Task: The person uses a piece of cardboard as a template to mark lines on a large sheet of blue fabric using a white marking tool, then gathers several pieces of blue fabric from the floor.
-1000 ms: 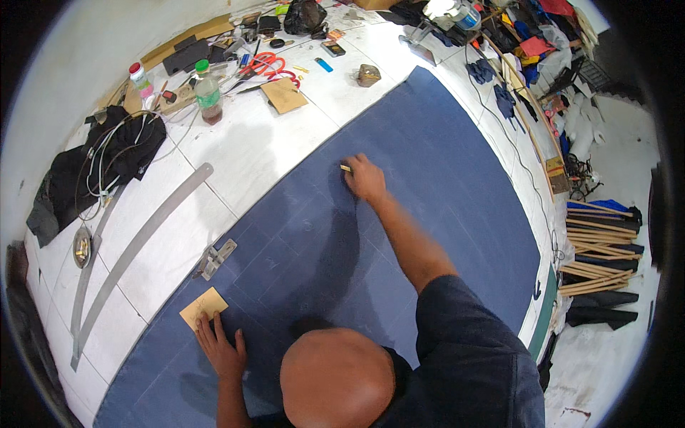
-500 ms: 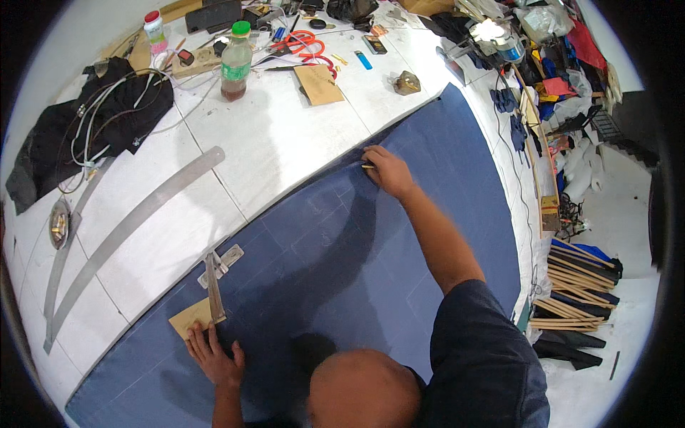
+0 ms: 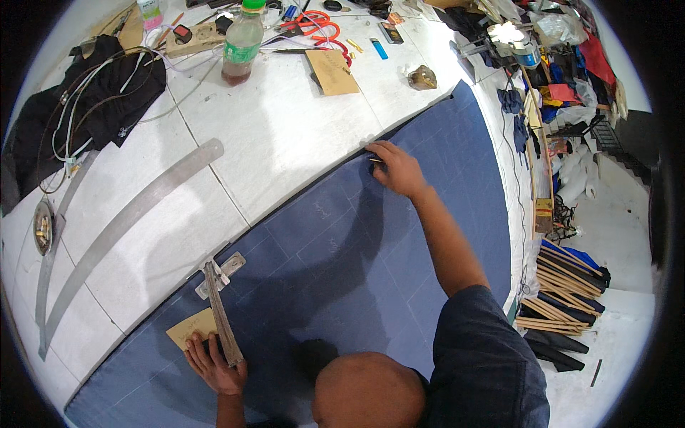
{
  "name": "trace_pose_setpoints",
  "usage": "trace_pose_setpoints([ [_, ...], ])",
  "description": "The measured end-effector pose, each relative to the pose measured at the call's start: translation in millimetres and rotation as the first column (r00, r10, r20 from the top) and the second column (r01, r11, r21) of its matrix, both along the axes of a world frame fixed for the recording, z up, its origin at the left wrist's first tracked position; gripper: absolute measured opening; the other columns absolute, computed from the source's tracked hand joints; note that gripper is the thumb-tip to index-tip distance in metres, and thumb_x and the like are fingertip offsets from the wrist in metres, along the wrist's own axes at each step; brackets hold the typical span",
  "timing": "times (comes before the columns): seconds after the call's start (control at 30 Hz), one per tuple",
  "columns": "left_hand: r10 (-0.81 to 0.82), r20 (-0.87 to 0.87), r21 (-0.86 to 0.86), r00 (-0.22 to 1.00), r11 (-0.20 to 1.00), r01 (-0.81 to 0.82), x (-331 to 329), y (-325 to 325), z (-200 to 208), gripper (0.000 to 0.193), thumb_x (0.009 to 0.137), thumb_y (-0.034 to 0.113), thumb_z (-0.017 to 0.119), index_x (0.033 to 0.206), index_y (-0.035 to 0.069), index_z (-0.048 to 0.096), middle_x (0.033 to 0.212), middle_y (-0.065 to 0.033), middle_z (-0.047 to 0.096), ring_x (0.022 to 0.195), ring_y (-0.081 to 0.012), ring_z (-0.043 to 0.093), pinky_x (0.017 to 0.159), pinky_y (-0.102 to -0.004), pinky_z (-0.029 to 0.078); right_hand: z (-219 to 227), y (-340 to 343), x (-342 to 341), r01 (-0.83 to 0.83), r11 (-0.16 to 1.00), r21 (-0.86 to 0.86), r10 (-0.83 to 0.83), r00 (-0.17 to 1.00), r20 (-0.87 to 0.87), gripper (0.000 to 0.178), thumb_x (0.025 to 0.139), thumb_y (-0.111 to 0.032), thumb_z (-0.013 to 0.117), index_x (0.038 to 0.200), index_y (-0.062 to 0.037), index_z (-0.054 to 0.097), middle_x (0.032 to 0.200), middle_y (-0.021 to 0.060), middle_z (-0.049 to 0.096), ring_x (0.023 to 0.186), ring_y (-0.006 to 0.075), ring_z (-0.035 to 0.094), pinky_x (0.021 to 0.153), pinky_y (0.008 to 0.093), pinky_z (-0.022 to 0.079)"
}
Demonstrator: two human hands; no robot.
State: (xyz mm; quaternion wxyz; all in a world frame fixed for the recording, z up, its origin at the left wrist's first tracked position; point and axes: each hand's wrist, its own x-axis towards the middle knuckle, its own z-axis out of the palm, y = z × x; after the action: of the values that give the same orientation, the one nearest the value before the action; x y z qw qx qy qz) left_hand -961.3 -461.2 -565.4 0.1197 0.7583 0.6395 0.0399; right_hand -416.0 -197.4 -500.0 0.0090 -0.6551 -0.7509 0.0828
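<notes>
Blue cloth (image 3: 314, 271) marked with pale chalk lines lies in front of me. My left hand (image 3: 217, 365) rests on it, fingers spread, the fingertips on a tan card (image 3: 191, 327). Beside that hand a long narrow grey-brown bar (image 3: 224, 314) reaches close to my thumb. The bar's far end meets a small metal fitting (image 3: 230, 269) at the cloth's edge. My right hand (image 3: 398, 170) is at the far edge of the cloth, fingers closed around a thin yellowish stick (image 3: 375, 160); most of the stick is hidden.
A long curved metal ruler (image 3: 135, 200) lies on the white table (image 3: 285, 143), left of the cloth. Farther back are a bottle with a green label (image 3: 241, 50), red-handled scissors (image 3: 325, 30), another tan card (image 3: 335, 75) and a blue lighter (image 3: 378, 48). Wooden sticks (image 3: 564, 285) lie at the right.
The view has shifted, and the table things sit higher in it. The bar's near end now reaches further toward my left thumb. At my right hand the cloth edge lies flatter.
</notes>
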Motion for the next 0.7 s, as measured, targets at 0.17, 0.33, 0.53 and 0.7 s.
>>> trace_pose_setpoints([
  [0.17,-0.055,0.049,0.043,0.997,0.998,0.053,-1.8,3.6,6.3,0.073,0.094,0.033,0.054,0.154,0.001,0.027,0.155,-0.0278,0.034,0.146,-0.0482,0.027,0.119,-0.0636,0.018,4.2,20.3,-10.0,-0.028,0.982,-0.187,0.049,0.993,0.109,0.059,0.072,-0.013,0.075,0.127,-0.0114,0.055,0.134,0.0116,0.055,0.119,0.0366,0.059,0.095,0.0471,0.052],
  [0.33,-0.022,0.061,0.023,0.998,1.000,0.020,1.2,3.2,6.0,0.072,0.096,0.036,0.052,0.155,0.005,0.026,0.156,-0.0278,0.033,0.146,-0.0480,0.028,0.117,-0.0643,0.020,6.0,23.6,-7.3,-0.005,0.968,-0.251,0.032,0.994,0.103,0.058,0.071,-0.013,0.076,0.124,-0.0105,0.053,0.125,0.0130,0.056,0.114,0.0378,0.060,0.090,0.0482,0.053],
  [0.53,-0.002,-0.005,0.026,1.000,1.000,0.002,-1.2,-1.6,-0.5,0.069,0.094,0.051,0.051,0.146,0.006,0.041,0.155,-0.0259,0.035,0.147,-0.0460,0.027,0.117,-0.0637,0.021,1.5,9.8,-1.3,0.011,0.985,-0.171,-0.009,1.000,0.012,0.052,0.072,-0.012,0.074,0.120,-0.0096,0.054,0.123,0.0135,0.057,0.112,0.0386,0.060,0.089,0.0470,0.053],
  [0.7,0.000,-0.009,0.016,1.000,1.000,0.000,-2.5,-1.8,-0.7,0.066,0.096,0.053,0.050,0.143,0.007,0.047,0.154,-0.0256,0.036,0.147,-0.0451,0.027,0.117,-0.0633,0.022,-7.0,-1.8,0.6,0.005,0.999,-0.033,-0.007,0.999,-0.052,0.050,0.074,-0.011,0.072,0.120,-0.0095,0.055,0.125,0.0119,0.058,0.111,0.0372,0.061,0.089,0.0452,0.054],
])
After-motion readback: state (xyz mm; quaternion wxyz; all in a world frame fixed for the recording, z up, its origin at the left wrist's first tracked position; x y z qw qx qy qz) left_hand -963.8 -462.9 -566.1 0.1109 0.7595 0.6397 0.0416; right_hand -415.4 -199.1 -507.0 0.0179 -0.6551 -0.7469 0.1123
